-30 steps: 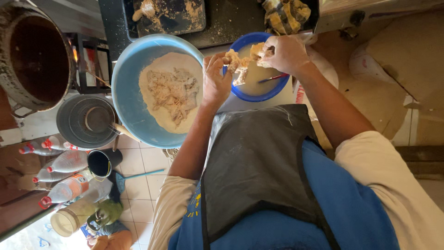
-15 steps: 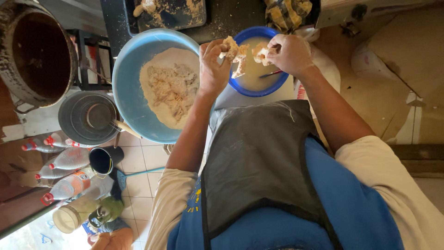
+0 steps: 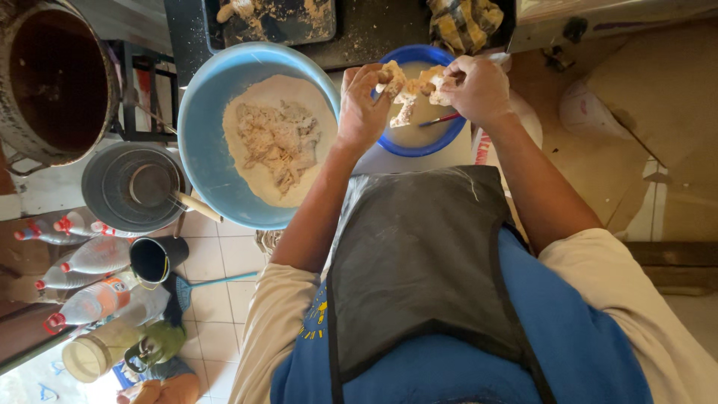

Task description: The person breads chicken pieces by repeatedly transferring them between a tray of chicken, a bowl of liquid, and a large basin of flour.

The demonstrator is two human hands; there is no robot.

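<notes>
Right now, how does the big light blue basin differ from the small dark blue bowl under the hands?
The light blue basin is far wider than the dark blue bowl. The basin holds a dry floury, crumbly heap; the bowl holds smooth pale batter and a utensil. Both hands work above the bowl, none above the basin. Both are round and blue.

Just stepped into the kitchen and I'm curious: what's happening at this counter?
A person in a dark apron holds batter-coated pieces of food in both hands, left hand and right hand, above a small blue bowl of pale batter. Beside it sits a large light-blue basin of flour with crumbly clumps. A dark tray dusted with flour lies beyond the bowls.
</notes>
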